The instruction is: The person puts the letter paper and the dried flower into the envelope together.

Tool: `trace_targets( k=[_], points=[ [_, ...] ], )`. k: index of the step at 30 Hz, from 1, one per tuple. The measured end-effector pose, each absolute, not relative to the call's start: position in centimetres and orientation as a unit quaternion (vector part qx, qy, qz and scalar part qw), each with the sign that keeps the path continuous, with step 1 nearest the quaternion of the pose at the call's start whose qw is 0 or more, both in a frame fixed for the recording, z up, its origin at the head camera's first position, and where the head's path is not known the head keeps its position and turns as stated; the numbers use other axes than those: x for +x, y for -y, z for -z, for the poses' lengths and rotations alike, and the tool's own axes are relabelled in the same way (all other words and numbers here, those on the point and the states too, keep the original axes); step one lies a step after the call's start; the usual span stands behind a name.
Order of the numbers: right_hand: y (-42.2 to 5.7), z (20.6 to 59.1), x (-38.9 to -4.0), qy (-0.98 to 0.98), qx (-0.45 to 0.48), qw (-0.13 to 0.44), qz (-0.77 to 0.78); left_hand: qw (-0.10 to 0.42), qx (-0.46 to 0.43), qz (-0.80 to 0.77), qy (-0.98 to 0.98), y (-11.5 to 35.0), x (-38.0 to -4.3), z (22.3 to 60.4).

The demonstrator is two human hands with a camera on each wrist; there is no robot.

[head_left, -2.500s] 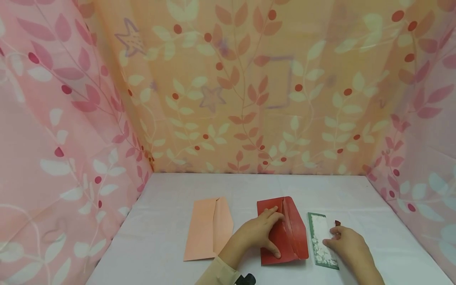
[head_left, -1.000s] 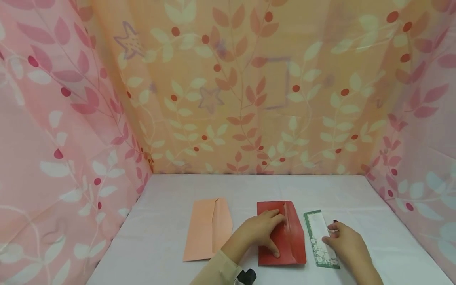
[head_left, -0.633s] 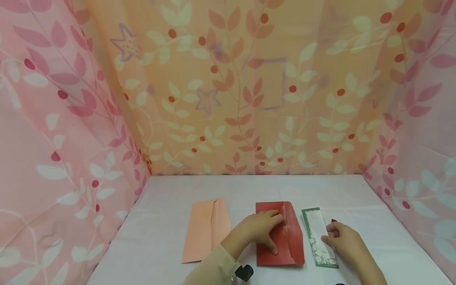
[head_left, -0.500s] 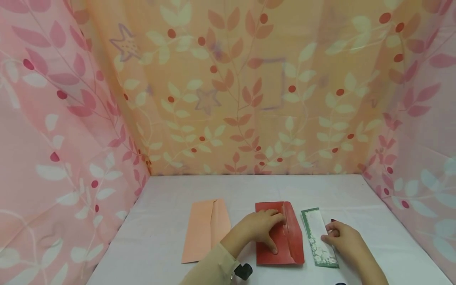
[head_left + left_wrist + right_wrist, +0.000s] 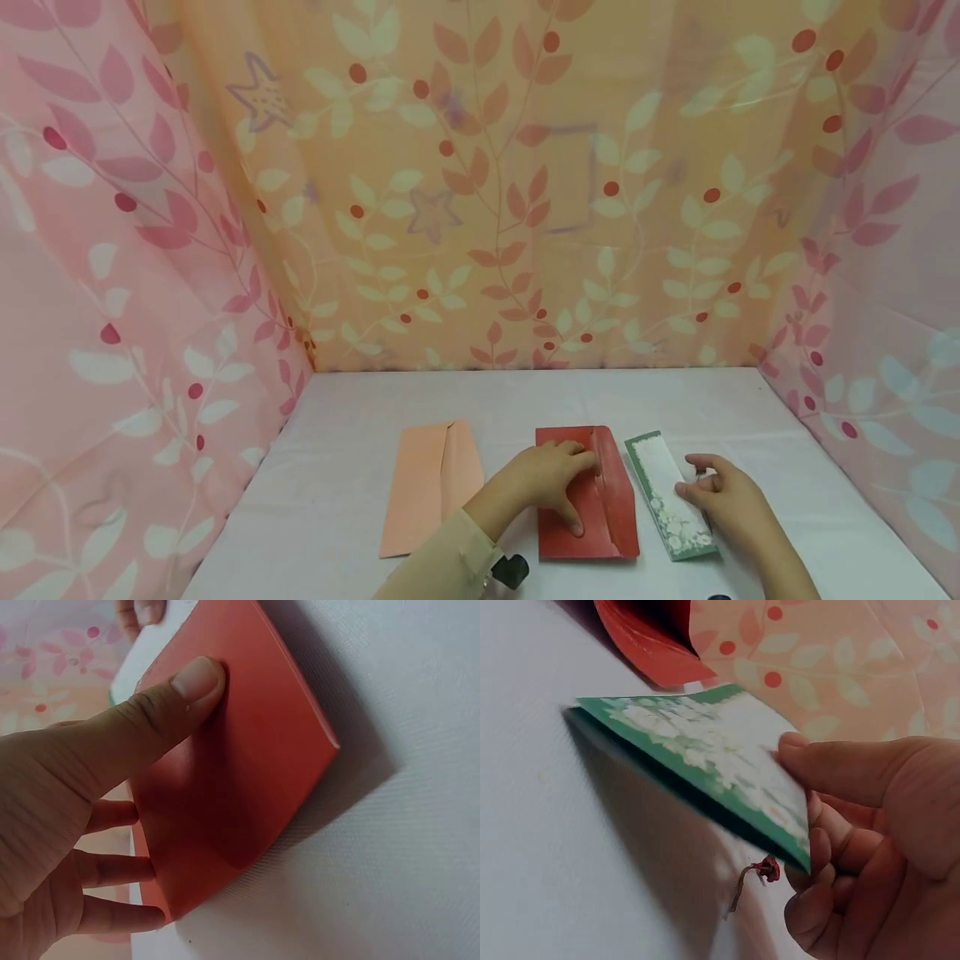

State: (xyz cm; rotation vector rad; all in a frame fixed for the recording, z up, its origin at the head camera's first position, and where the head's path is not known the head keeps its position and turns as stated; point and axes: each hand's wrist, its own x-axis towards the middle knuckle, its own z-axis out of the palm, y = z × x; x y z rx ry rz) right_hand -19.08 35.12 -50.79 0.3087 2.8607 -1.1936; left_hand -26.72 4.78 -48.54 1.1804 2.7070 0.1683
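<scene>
The left hand (image 5: 551, 483) grips a red envelope (image 5: 622, 500) whose flap lies unfolded to the right. In the left wrist view, its thumb presses the red face while the other fingers curl at the edge, their tips partly hidden. To the right, the right hand (image 5: 727, 496) pinches a green-bordered card with white flowers (image 5: 667, 492) by its right edge. The right wrist view shows the card tilted with a shadow under it. Close below those fingertips is a small dried red flower (image 5: 767, 868) with a thin stem, mostly hidden in the head view.
A peach envelope (image 5: 423, 483), flap unfolded, lies left of the red one on the white tabletop (image 5: 337, 475). A black wrist camera (image 5: 512, 572) sits by the left cuff. Patterned pink and orange curtains (image 5: 487, 167) enclose the table at the back and sides.
The card's far end has swung left, closer to the red envelope. The right index finger has straightened somewhat. The left hand stays on the envelope, and the whole head view has shifted slightly.
</scene>
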Motion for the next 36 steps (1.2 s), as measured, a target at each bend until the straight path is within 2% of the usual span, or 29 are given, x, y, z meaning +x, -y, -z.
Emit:
trace_targets(
  k=[9, 17, 36],
  points=[
    [-33.2, 50.9, -19.4, -0.882, 0.095, -0.025, 0.461, 0.086, 0.392, -0.058, -0.914, -4.7, -26.8, 48.9],
    [-31.2, 51.2, -19.7, -0.875, 0.121, -0.051, 0.466, 0.08, 0.394, -0.06, -0.914, -4.7, -26.8, 49.1],
    [-28.6, 52.6, -20.0, -0.882, 0.121, -0.032, 0.454, 0.082, 0.392, -0.069, -0.914, -4.8, -26.8, 49.3]
  ],
)
